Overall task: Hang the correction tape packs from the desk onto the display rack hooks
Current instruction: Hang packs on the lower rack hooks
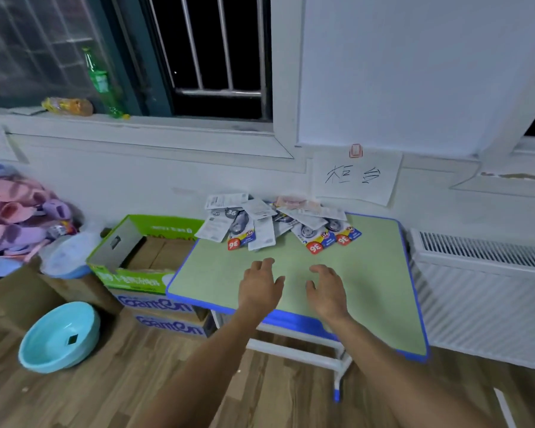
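Observation:
Several correction tape packs (275, 222) lie in a loose, overlapping heap at the far edge of a small green desk with a blue rim (383, 273), against the wall. My left hand (260, 284) and my right hand (326, 288) hover side by side over the bare near half of the desk, a short way in front of the heap. Both have relaxed, slightly spread fingers and hold nothing. No display rack or hooks are in view.
A green open carton (136, 251) stands on stacked boxes left of the desk. A light blue basin (59, 336) sits on the wood floor. A white radiator (482, 291) lines the wall at right. A handwritten paper sign (355, 176) hangs above the desk.

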`<state>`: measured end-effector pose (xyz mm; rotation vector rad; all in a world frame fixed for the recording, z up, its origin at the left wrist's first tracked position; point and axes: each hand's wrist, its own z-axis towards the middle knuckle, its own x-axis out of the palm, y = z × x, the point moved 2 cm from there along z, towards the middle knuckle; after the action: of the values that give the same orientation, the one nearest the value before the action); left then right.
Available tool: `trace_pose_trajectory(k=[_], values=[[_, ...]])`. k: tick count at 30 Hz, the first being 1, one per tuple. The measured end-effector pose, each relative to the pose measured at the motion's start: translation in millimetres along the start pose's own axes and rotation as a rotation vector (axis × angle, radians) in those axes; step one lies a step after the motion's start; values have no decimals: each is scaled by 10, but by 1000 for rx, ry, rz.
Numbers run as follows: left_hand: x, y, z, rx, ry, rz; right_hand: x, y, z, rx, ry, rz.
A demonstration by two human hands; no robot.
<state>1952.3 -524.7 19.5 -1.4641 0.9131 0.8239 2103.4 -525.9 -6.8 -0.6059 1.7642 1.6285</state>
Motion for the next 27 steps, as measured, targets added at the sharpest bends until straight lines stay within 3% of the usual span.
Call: trace_pose_trajectory(k=[12, 20, 27], values=[[272, -248, 1739, 101, 147, 7, -64, -184, 1654, 114, -93, -95], [583, -486, 2580, 140, 69, 176, -108, -560, 2650, 175, -26, -154], [748, -499, 2928, 197, 78, 279, 60, -816, 3103, 154, 144, -295]])
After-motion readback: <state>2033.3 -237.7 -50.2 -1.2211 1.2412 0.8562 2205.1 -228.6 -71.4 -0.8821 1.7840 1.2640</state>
